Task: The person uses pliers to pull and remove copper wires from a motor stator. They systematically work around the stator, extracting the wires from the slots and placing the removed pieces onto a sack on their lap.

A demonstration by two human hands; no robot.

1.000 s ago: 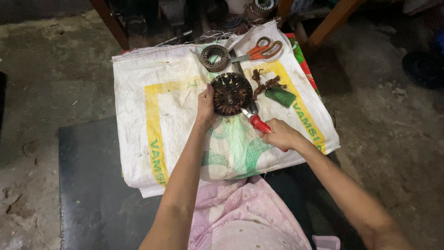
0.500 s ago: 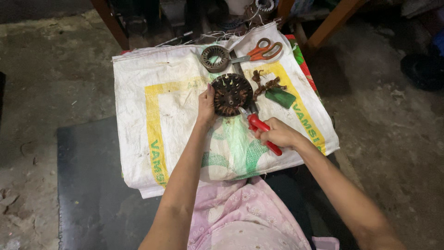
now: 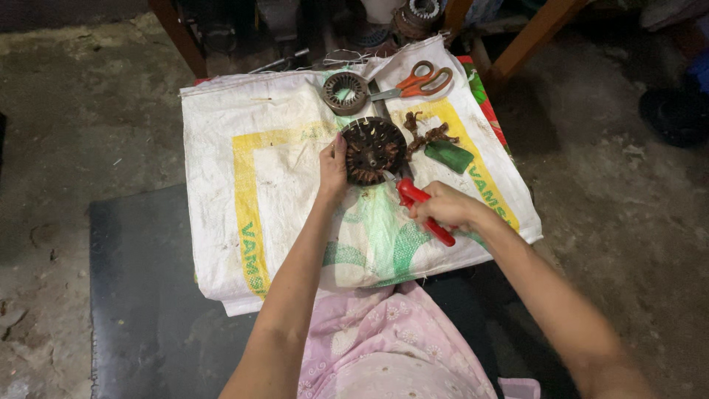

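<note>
A dark round motor stator point(image 3: 373, 149) wound with copper wire lies on a white woven sack point(image 3: 258, 185). My left hand point(image 3: 334, 168) grips its left edge and steadies it. My right hand point(image 3: 443, 207) is closed around red-handled pliers point(image 3: 422, 210), whose metal tip touches the lower right rim of the stator. A clump of pulled copper wire point(image 3: 427, 136) and a green piece point(image 3: 449, 156) lie just right of the stator.
A smaller grey metal ring point(image 3: 345, 92) and orange-handled scissors point(image 3: 413, 83) lie at the sack's far end. A black mat point(image 3: 140, 295) lies under the sack on a concrete floor. Wooden legs point(image 3: 532, 33) and motor parts stand behind.
My right hand and the pliers have shifted slightly, the handles spreading and tilting lower right while the tip stays at the stator rim. The left hand has kept its hold.
</note>
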